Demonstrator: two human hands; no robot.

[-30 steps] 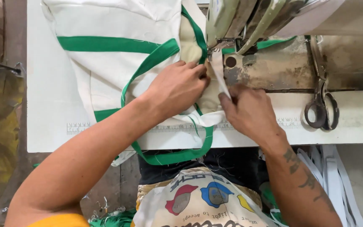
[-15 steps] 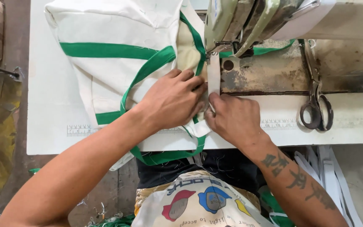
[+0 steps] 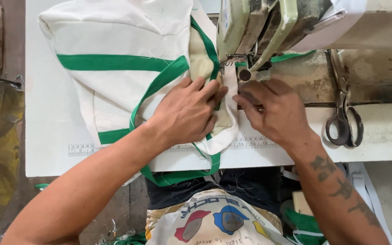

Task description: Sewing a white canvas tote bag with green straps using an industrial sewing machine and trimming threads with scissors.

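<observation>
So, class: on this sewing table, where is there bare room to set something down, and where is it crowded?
Bare: the table strip left of the white-and-green bag, and the front edge between the right hand and scissors. Crowded: around the sewing machine, where the left hand presses the bag.

My white table (image 3: 51, 136) carried the cream bag with green straps (image 3: 119, 68) — spread flat on the left — the sewing machine (image 3: 296, 27) behind it, and scissors (image 3: 343, 120) lying to the right.

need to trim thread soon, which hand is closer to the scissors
Right. The right hand lies on the sewing machine bed beside the scissors; the left hand presses the white fabric, farther away.
</observation>
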